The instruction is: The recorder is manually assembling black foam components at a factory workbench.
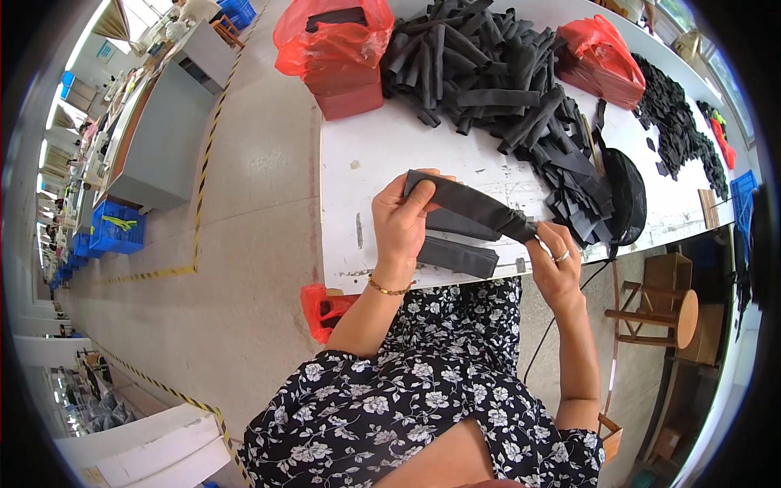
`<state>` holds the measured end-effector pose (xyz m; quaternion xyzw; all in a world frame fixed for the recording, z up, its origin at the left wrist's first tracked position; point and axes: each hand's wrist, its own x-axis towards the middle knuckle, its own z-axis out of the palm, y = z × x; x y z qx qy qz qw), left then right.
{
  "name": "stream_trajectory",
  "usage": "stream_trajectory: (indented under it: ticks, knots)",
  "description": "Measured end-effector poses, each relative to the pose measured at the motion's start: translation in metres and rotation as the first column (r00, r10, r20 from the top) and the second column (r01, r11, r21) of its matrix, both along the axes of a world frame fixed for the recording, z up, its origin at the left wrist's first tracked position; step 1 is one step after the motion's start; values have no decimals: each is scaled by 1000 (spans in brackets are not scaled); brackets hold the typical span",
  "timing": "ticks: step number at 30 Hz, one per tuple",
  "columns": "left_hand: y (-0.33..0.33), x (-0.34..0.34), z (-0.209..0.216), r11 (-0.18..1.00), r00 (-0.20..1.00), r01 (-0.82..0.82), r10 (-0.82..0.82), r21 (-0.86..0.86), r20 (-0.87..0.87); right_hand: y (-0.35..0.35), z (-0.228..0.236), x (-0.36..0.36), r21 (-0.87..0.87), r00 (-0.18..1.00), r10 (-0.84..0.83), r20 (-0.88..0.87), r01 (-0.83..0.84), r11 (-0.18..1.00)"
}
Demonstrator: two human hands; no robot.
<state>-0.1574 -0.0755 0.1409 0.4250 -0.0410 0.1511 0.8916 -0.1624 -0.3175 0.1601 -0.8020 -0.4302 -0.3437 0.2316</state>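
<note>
Stretched between my hands, just above the near edge of the white table (358,171), is a black fabric strip (472,203). My left hand (399,224) pinches its left end, thumb on top. The right end is gripped by my right hand (557,260), which wears a ring; the strip looks bunched there. Beneath it lie two neat stacks of black strips, the nearer stack (457,257) by the table edge and a farther stack (464,225) partly hidden by the held strip. Flat black pieces (578,195) are scattered to the right of my hands.
A big heap of black fabric tubes (464,69) covers the table's far side, between a red plastic bag (346,89) and another red bag (606,69). A black mesh bag (626,195) sits at the right. A wooden stool (683,317) and a small red bag (317,313) are lower down.
</note>
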Motion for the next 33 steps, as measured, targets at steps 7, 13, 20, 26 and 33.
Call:
stream_trajectory:
  ticks: [7,13,20,26,33]
  knots:
    - [1,0,-5,999,998,40,-40,-1,49,-1,0,-1,-18,1000,-22,12,22,1000]
    - [-1,-1,-4,998,998,63,-63,-10,3,-2,0,-2,-24,999,-33,3,33,999]
    - [9,0,-13,978,997,-72,78,194,-26,-1,-2,1,1,996,-74,-58,74,997]
    - [-5,1,-18,966,983,-186,183,177,29,30,-19,-6,549,591,233,-772,438,711]
    - [-12,2,-35,976,976,-209,212,67,-48,31,-33,12,737,600,432,-673,591,327]
